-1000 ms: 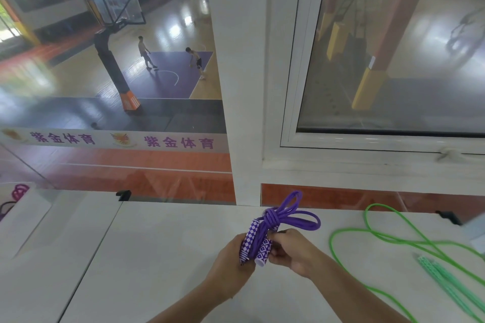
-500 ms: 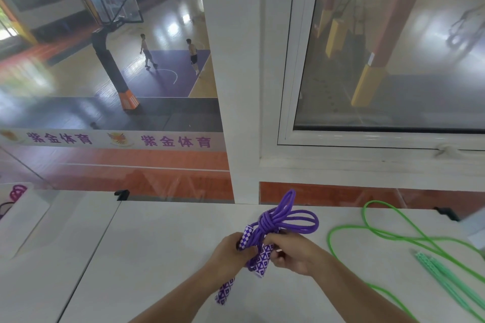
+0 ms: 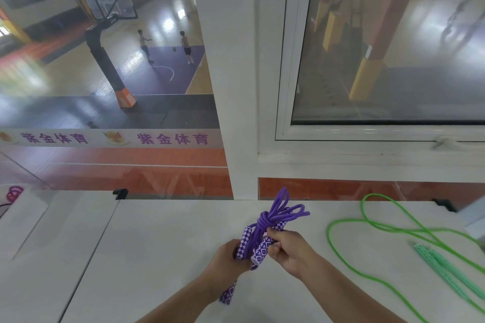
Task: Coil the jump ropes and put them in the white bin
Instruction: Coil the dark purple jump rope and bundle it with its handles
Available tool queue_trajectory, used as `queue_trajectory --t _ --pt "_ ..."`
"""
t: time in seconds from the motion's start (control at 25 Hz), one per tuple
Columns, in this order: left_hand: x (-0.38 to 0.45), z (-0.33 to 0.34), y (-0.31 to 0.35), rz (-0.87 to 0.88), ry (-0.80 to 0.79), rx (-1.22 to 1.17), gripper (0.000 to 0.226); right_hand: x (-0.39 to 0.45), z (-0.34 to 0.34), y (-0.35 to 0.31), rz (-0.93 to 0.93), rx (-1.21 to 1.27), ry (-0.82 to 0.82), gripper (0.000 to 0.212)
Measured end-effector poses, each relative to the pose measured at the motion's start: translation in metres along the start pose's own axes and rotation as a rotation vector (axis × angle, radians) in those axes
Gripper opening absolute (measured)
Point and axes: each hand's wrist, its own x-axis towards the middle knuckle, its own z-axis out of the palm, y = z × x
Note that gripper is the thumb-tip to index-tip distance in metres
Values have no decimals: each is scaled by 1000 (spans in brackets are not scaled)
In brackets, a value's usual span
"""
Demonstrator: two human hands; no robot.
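A coiled purple jump rope (image 3: 275, 215) with purple-and-white patterned handles is held above the white table (image 3: 157, 257), its loops knotted and pointing away from me. My left hand (image 3: 225, 261) grips one handle from the left, the handle's lower end sticking out below the wrist. My right hand (image 3: 287, 249) pinches the other handle and the rope strands from the right. A green jump rope (image 3: 349, 221) lies uncoiled on the table to the right, its pale green handles (image 3: 441, 267) near the right edge. At the far left the white bin (image 3: 18, 220) shows a pink rope (image 3: 14, 193) inside.
A glass panel and a white window frame (image 3: 244, 86) stand right behind the table's far edge. Small black clamps (image 3: 120, 193) sit on that edge. A grey-white object (image 3: 472, 215) is cut off at the far right.
My hands shifted on the purple rope: the left hand slid up one handle, its lower end now sticking out below the wrist. The bundle's loops stay knotted.
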Motion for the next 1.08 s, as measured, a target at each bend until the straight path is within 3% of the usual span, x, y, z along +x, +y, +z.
queue_trajectory --t 0.4,0.76,0.92,1.08 --pt "-8 19 -8 -119 98 -213 39 7 6 12 -143 -94 165 11" --pt "-8 32 5 -91 186 -202 18 10 14 18 -315 -311 354 28" --pt "-8 31 9 -119 120 -332 23 12 12 16 -306 -333 371 30" --pt "0 27 11 -115 65 -198 24 10 6 19 -305 -449 357 28"
